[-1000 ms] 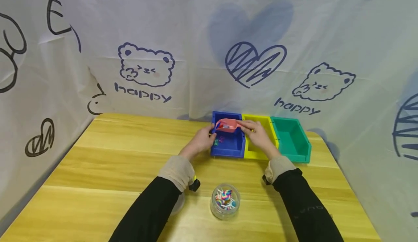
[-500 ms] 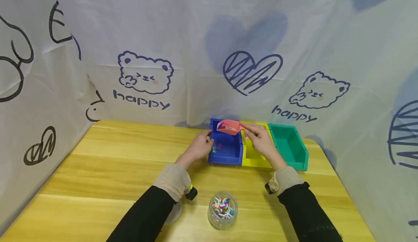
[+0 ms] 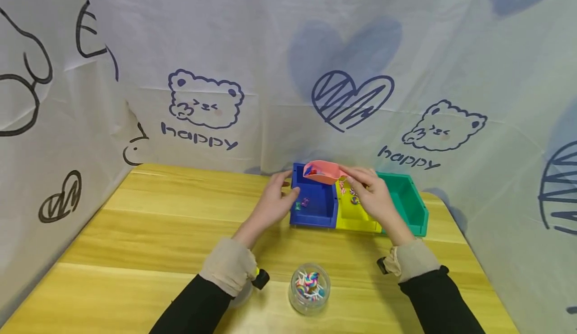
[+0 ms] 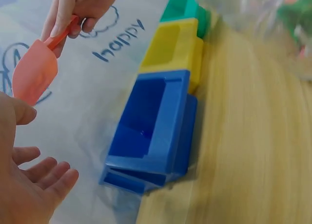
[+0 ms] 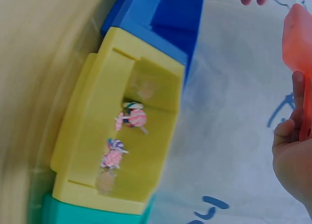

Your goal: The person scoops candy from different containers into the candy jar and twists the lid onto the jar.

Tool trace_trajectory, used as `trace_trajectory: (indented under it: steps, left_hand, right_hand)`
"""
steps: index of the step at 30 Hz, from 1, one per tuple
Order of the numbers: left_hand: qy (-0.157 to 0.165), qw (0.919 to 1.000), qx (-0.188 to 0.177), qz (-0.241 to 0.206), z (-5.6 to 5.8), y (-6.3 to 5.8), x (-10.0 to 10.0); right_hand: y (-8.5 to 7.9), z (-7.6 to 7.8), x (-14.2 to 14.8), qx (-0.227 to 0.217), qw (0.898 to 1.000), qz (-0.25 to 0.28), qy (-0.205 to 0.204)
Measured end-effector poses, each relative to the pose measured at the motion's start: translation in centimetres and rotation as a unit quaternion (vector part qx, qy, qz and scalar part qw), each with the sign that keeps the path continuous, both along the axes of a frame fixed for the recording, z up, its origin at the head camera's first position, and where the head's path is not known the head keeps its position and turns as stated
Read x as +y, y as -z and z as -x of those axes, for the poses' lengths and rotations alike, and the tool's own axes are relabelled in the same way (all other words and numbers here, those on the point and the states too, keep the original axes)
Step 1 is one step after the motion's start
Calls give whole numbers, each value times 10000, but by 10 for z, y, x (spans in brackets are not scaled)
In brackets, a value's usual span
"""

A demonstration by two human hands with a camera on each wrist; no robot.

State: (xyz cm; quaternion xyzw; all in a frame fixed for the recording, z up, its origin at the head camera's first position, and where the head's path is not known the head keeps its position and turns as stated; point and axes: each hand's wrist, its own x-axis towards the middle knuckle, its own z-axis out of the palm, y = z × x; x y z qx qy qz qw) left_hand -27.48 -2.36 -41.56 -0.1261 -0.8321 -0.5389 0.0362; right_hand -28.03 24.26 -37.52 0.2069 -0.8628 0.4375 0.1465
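My right hand [image 3: 371, 194] grips the handle of a pink scoop [image 3: 324, 172], held above the blue bin [image 3: 315, 219]. Small red and blue pieces lie in the scoop. Beside the blue bin's left wall is my left hand [image 3: 272, 199], its fingers spread and holding nothing; in the left wrist view this hand [image 4: 29, 185] appears apart from the bin. A green and a pink piece [image 3: 305, 202] lie inside the blue bin. Several small lollipops [image 5: 136, 118] sit in the yellow bin [image 5: 78, 151], right of the blue one.
A green bin [image 3: 419, 214] joins the yellow one on the right. Nearer me stands a clear jar [image 3: 309, 306] of small lollipops. A round clear lid-like thing [image 3: 243, 296] is partly hidden under my left sleeve. Behind the wooden table [image 3: 171, 224] hangs a white cloth with drawings.
The scoop has risen slightly and moved right with my right hand, uncovering lollipops in the yellow bin. My left hand has drawn a little left and its fingers have spread.
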Motion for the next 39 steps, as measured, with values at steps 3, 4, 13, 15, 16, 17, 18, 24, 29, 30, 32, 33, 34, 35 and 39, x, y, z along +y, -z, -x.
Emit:
trace_trajectory:
  steps: [3,4,13,15,16,17,18,24,29,30,32,33,34,35,39]
  left_hand:
    - [96,9993,203,-299,-11,-2,-2]
    - [125,9989,257,-373,-15,-3,-3]
    - [597,9935,656,-718,-44,-6,-15]
    - [714,9920,719,-753,-51,-6,-18]
    - [766,9914,753,-746,-54,-5,-20]
    - [834,9906,770,-760,-58,-4,-22]
    - [906,9899,786,-751,-61,-2,-24]
    - [1341,9870,737,-500,-79,11,-32]
    - [1712,9833,536,-291,-88,21,-35]
    - [1791,9823,502,-224,-89,23,-35]
    - [1974,9795,382,-144,-91,27,-35]
    - [2056,9781,301,-104,-92,28,-35]
    - [2132,9767,217,-70,-93,30,-35]
    - [2194,9756,119,-27,-94,32,-35]
    - [2413,9698,-354,39,-99,37,-33]
  right_hand:
    - [-5,-10,2,135,9999,-62,31]
    - [-7,-14,2,185,9998,-91,41]
    - [-12,-47,11,687,9969,-272,-272]
    - [-11,-53,12,801,9958,-282,-355]
    - [-10,-57,13,850,9952,-277,-386]
    - [-9,-61,13,890,9948,-259,-418]
    - [-8,-64,14,932,9943,-229,-455]
    - [0,-84,16,1106,9920,-14,-611]
    - [15,-97,16,1215,9895,-11,-785]
    - [17,-100,17,1188,9896,-27,-806]
    - [23,-105,17,1150,9896,-80,-855]
    - [26,-108,18,1111,9899,-107,-870]
    - [29,-110,18,1078,9902,-129,-879]
    - [32,-112,18,1001,9909,-136,-889]
    - [43,-121,20,693,9938,-162,-852]
